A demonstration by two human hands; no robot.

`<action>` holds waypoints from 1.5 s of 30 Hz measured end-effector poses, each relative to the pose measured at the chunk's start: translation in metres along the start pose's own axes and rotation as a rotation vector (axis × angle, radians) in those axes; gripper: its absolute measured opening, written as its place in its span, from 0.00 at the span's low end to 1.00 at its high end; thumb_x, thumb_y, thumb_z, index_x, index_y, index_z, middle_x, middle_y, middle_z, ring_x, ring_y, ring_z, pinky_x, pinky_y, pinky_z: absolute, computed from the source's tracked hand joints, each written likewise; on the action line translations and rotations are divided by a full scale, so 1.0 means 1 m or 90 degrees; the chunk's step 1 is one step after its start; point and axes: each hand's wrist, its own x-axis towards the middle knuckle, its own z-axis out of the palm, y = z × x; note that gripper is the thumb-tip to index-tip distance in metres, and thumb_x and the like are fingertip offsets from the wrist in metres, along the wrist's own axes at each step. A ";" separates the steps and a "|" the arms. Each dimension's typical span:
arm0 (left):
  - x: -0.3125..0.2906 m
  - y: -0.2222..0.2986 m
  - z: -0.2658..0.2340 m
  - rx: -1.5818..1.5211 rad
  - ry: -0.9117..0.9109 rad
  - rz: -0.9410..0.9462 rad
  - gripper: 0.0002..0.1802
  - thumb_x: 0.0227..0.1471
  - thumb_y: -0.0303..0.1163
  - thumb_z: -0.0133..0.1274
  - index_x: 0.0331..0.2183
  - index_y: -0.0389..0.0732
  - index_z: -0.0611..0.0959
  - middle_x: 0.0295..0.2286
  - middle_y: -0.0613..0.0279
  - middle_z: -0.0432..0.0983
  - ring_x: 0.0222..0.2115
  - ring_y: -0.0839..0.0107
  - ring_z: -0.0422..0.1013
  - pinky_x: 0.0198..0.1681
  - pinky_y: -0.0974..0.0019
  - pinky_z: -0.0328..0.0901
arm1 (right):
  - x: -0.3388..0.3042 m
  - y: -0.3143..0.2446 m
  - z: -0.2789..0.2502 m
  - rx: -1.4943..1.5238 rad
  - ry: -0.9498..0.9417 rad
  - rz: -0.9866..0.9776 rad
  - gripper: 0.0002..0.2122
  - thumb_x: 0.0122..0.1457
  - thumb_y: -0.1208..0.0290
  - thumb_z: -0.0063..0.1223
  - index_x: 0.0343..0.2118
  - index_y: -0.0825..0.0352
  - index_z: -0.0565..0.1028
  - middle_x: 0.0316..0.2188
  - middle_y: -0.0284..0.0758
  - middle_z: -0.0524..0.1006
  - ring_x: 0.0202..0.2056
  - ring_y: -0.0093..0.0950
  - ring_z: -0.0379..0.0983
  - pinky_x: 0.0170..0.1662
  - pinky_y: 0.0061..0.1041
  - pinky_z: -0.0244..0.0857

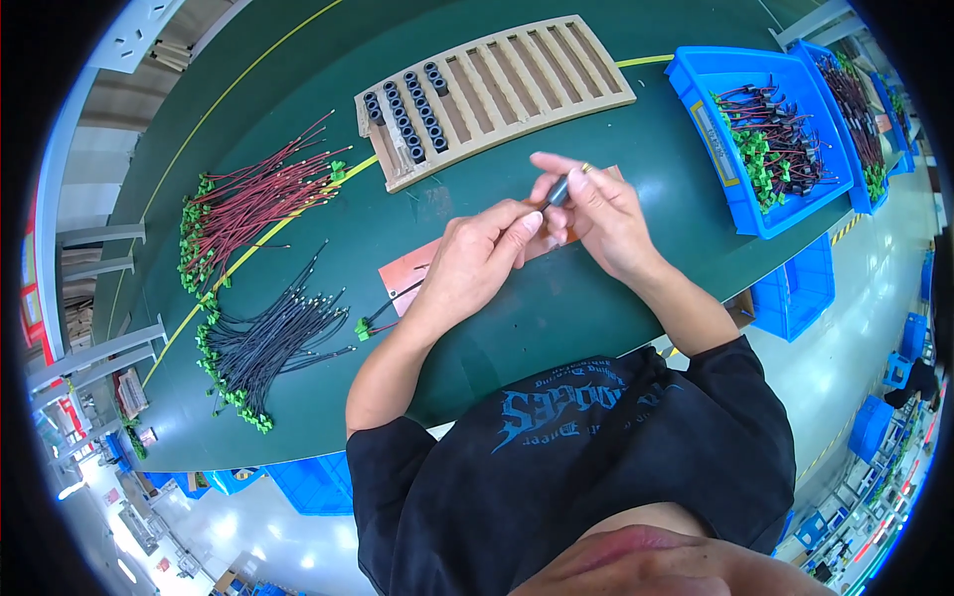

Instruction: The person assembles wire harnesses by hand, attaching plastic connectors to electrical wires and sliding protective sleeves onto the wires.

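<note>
Above the middle of the green table, my two hands meet around a small dark cylinder, which is tilted and has a yellowish tip at its upper end. My right hand grips it between thumb and fingers. At its lower end the thumb and fingertips of my left hand are pinched together, and what lies between them is partly hidden. Beneath my left wrist, a green connector with dark and red wires lies beside an orange-brown sheet.
A slotted tan tray holds black cylindrical parts in its left slots. Red wires and black wires with green connectors lie in bundles at left. A blue bin at right contains wired parts, with another blue bin beyond.
</note>
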 end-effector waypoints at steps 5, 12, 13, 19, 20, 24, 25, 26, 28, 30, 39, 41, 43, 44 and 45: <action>-0.001 -0.015 -0.012 0.092 0.042 0.018 0.12 0.64 0.35 0.51 0.36 0.36 0.84 0.17 0.65 0.73 0.20 0.79 0.68 0.24 0.70 0.63 | 0.005 -0.011 -0.005 0.059 0.050 -0.044 0.19 0.73 0.63 0.39 0.59 0.70 0.68 0.43 0.35 0.76 0.31 0.19 0.68 0.34 0.21 0.66; -0.007 -0.005 -0.013 0.092 -0.003 -0.012 0.13 0.64 0.34 0.51 0.34 0.37 0.85 0.18 0.65 0.76 0.19 0.79 0.68 0.24 0.70 0.63 | 0.004 -0.007 -0.005 0.049 0.035 -0.043 0.19 0.73 0.62 0.37 0.55 0.71 0.71 0.41 0.38 0.77 0.31 0.20 0.70 0.36 0.21 0.68; -0.010 -0.011 -0.016 0.094 0.004 -0.014 0.13 0.64 0.35 0.51 0.34 0.37 0.85 0.18 0.66 0.76 0.19 0.79 0.68 0.24 0.71 0.63 | 0.005 -0.010 -0.007 0.032 0.043 -0.050 0.18 0.73 0.62 0.37 0.54 0.70 0.71 0.41 0.39 0.77 0.31 0.21 0.71 0.37 0.21 0.68; -0.026 -0.010 -0.022 0.050 -0.082 -0.068 0.11 0.59 0.34 0.56 0.36 0.35 0.83 0.18 0.62 0.76 0.20 0.73 0.71 0.25 0.66 0.64 | 0.001 0.005 0.000 0.021 -0.018 0.047 0.16 0.72 0.61 0.39 0.48 0.69 0.71 0.37 0.42 0.77 0.30 0.26 0.73 0.36 0.26 0.72; -0.036 -0.012 -0.027 0.036 -0.104 -0.095 0.11 0.57 0.34 0.58 0.36 0.35 0.82 0.19 0.62 0.76 0.20 0.74 0.71 0.26 0.67 0.64 | 0.003 0.000 -0.003 0.032 -0.004 0.027 0.16 0.72 0.61 0.39 0.47 0.69 0.71 0.37 0.43 0.77 0.30 0.26 0.73 0.36 0.27 0.73; -0.074 -0.018 -0.057 0.093 -0.024 0.008 0.16 0.51 0.25 0.64 0.43 0.33 0.82 0.30 0.64 0.80 0.33 0.76 0.74 0.39 0.72 0.69 | 0.007 -0.004 -0.009 0.026 0.023 -0.042 0.16 0.72 0.60 0.39 0.47 0.70 0.70 0.37 0.42 0.77 0.31 0.26 0.75 0.34 0.26 0.74; -0.084 -0.021 -0.061 0.064 -0.010 0.005 0.18 0.50 0.22 0.64 0.44 0.33 0.81 0.35 0.61 0.80 0.37 0.72 0.76 0.45 0.69 0.70 | 0.008 -0.006 -0.008 0.047 0.016 -0.022 0.16 0.72 0.61 0.39 0.47 0.70 0.71 0.37 0.42 0.77 0.32 0.26 0.75 0.37 0.26 0.73; -0.090 -0.024 -0.061 0.066 -0.001 -0.007 0.18 0.50 0.22 0.64 0.44 0.33 0.81 0.35 0.61 0.80 0.37 0.72 0.76 0.45 0.69 0.70 | 0.009 -0.006 -0.007 0.056 0.008 -0.014 0.16 0.72 0.61 0.39 0.47 0.70 0.71 0.37 0.42 0.77 0.32 0.26 0.75 0.37 0.26 0.73; -0.103 -0.033 -0.059 -0.108 0.138 -0.036 0.19 0.50 0.21 0.63 0.46 0.32 0.80 0.40 0.58 0.79 0.40 0.70 0.76 0.46 0.67 0.71 | 0.009 -0.004 -0.005 -0.009 0.012 -0.036 0.15 0.72 0.62 0.39 0.46 0.71 0.71 0.37 0.43 0.77 0.32 0.26 0.74 0.39 0.26 0.72; -0.114 -0.049 -0.060 -0.135 0.162 -0.024 0.20 0.54 0.18 0.59 0.50 0.33 0.78 0.44 0.56 0.78 0.41 0.69 0.77 0.47 0.66 0.71 | 0.010 -0.002 -0.005 -0.003 -0.012 -0.036 0.15 0.73 0.63 0.39 0.46 0.71 0.72 0.37 0.43 0.77 0.32 0.26 0.74 0.40 0.26 0.72; -0.118 -0.072 -0.056 -0.054 0.307 -0.059 0.12 0.59 0.18 0.52 0.45 0.30 0.81 0.39 0.55 0.80 0.39 0.71 0.78 0.43 0.69 0.72 | 0.006 0.004 0.000 -0.114 -0.033 -0.066 0.14 0.73 0.66 0.37 0.48 0.72 0.72 0.38 0.44 0.78 0.33 0.26 0.74 0.36 0.25 0.73; -0.119 -0.074 -0.057 -0.084 0.313 -0.072 0.12 0.58 0.17 0.53 0.45 0.31 0.81 0.39 0.55 0.80 0.39 0.70 0.77 0.44 0.69 0.72 | 0.007 0.005 0.000 -0.124 -0.042 -0.072 0.14 0.73 0.66 0.37 0.48 0.72 0.72 0.38 0.45 0.78 0.33 0.26 0.75 0.36 0.25 0.73; -0.117 -0.074 -0.057 -0.115 0.320 -0.083 0.13 0.57 0.17 0.53 0.45 0.31 0.81 0.40 0.54 0.79 0.40 0.70 0.77 0.45 0.70 0.72 | 0.006 0.005 0.000 -0.134 -0.052 -0.079 0.14 0.73 0.67 0.37 0.49 0.72 0.71 0.39 0.45 0.78 0.33 0.25 0.75 0.35 0.25 0.73; -0.113 -0.074 -0.057 -0.073 0.326 -0.038 0.13 0.56 0.17 0.55 0.45 0.33 0.82 0.41 0.56 0.79 0.40 0.71 0.77 0.45 0.71 0.72 | 0.006 0.006 0.000 -0.130 -0.045 -0.077 0.14 0.73 0.67 0.37 0.50 0.71 0.71 0.40 0.45 0.78 0.33 0.25 0.74 0.35 0.25 0.73; -0.109 -0.074 -0.057 -0.030 0.331 0.008 0.14 0.55 0.18 0.56 0.45 0.34 0.83 0.41 0.57 0.79 0.39 0.73 0.77 0.44 0.72 0.73 | 0.006 0.007 0.000 -0.126 -0.039 -0.074 0.14 0.73 0.67 0.38 0.51 0.71 0.70 0.40 0.46 0.78 0.33 0.25 0.74 0.35 0.25 0.72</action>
